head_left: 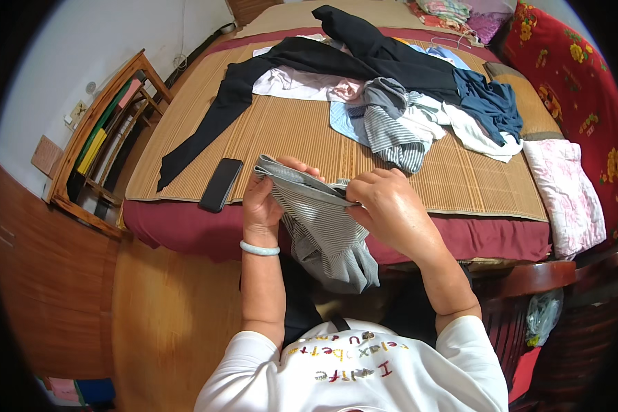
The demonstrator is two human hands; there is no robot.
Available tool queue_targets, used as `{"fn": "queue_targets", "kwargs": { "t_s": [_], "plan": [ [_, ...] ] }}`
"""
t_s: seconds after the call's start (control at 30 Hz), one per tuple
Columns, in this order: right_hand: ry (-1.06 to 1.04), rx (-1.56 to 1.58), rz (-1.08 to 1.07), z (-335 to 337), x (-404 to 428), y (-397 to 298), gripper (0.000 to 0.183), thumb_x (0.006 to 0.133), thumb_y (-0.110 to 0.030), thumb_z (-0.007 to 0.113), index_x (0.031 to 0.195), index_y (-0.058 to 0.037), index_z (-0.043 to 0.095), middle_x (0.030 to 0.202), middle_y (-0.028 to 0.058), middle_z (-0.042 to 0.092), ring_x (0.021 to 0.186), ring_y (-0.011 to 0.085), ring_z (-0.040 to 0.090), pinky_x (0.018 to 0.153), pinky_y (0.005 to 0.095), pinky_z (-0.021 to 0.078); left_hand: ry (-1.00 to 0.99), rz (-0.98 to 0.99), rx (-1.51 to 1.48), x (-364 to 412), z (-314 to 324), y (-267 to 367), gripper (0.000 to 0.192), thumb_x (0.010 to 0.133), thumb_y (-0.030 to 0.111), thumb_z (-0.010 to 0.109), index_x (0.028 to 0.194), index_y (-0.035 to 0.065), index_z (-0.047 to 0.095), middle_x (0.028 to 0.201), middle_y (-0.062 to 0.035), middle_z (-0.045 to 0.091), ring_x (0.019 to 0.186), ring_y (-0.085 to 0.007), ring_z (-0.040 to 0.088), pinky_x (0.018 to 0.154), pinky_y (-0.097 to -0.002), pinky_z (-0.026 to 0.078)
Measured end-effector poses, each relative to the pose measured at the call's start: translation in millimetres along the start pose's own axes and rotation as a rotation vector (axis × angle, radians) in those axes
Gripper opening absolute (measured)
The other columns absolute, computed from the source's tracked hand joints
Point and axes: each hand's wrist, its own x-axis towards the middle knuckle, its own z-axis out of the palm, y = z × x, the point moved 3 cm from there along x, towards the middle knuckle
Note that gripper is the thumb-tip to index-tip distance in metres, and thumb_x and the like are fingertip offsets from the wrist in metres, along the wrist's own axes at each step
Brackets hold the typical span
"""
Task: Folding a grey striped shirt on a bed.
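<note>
A grey and white striped garment (322,216) hangs between my two hands, above the near edge of the bed. My left hand (268,193), with a pale bangle at its wrist, grips one end of the garment's grey band. At the band's other end my right hand (383,203) pinches the cloth. The garment's lower part dangles in loose folds in front of my lap. Beyond my hands, black trousers (309,56) lie spread over a heap of clothes. That heap holds another striped garment (391,129), a dark blue garment (486,103) and white clothes (474,134).
A black smartphone (221,184) lies on the bamboo mat (288,129) near the bed's front edge. At the right are a folded pink and white cloth (566,195) and a red floral cover (571,82). A wooden chair (525,280) stands at the lower right, a wooden-framed rack (64,175) at the left.
</note>
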Motion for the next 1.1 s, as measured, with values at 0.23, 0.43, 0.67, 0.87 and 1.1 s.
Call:
{"fn": "queue_targets", "kwargs": {
  "t_s": [0.23,0.43,0.67,0.87,1.1],
  "plan": [
    [0.151,0.032,0.077,-10,5,7,0.013,0.069,-0.001,0.065,0.076,-0.0050,0.055,0.069,0.0080,0.058,0.070,0.0311,0.061,0.073,0.0413,0.0441,0.047,0.039,0.145,2,-1,11,0.039,0.091,0.025,0.066,0.116,-0.0047,0.061,0.113,-0.0237,0.064,0.108,-0.0367,0.064,0.094,-0.0504,0.054],
    [0.371,0.158,0.101,-21,0,9,0.034,0.068,0.005,0.063,0.099,-0.0046,0.055,0.083,0.0108,0.056,0.071,0.0272,0.059,0.071,0.0356,0.0488,0.236,0.178,0.350,0,11,13,0.021,0.095,0.020,0.062,0.109,0.0030,0.062,0.109,-0.0174,0.067,0.100,-0.0250,0.067,0.089,-0.0390,0.055],
    [0.073,0.654,0.305,-1,9,42,0.045,0.076,0.003,0.071,0.118,-0.0028,0.056,0.092,0.0061,0.060,0.080,0.0137,0.057,0.075,0.0293,0.0502,0.472,0.177,0.350,5,-5,7,0.013,0.097,0.014,0.061,0.107,0.0085,0.064,0.099,-0.0010,0.069,0.089,-0.0128,0.065,0.079,-0.0308,0.055],
    [0.154,1.143,0.327,6,12,55,0.036,0.084,0.005,0.070,0.117,-0.0003,0.057,0.100,0.0035,0.065,0.094,0.0093,0.062,0.083,0.0250,0.0527,0.432,0.195,0.331,2,-10,6,0.017,0.098,0.014,0.059,0.112,0.0078,0.065,0.105,-0.0048,0.070,0.094,-0.0168,0.067,0.083,-0.0321,0.055],
    [0.162,1.354,0.233,11,12,60,0.043,0.083,0.009,0.068,0.123,-0.0014,0.056,0.109,0.0041,0.064,0.099,0.0091,0.062,0.087,0.0245,0.0525,0.526,0.007,0.431,2,-25,1,0.018,0.098,0.012,0.057,0.114,0.0036,0.060,0.103,-0.0064,0.068,0.092,-0.0160,0.066,0.081,-0.0314,0.054]
  ]
}}
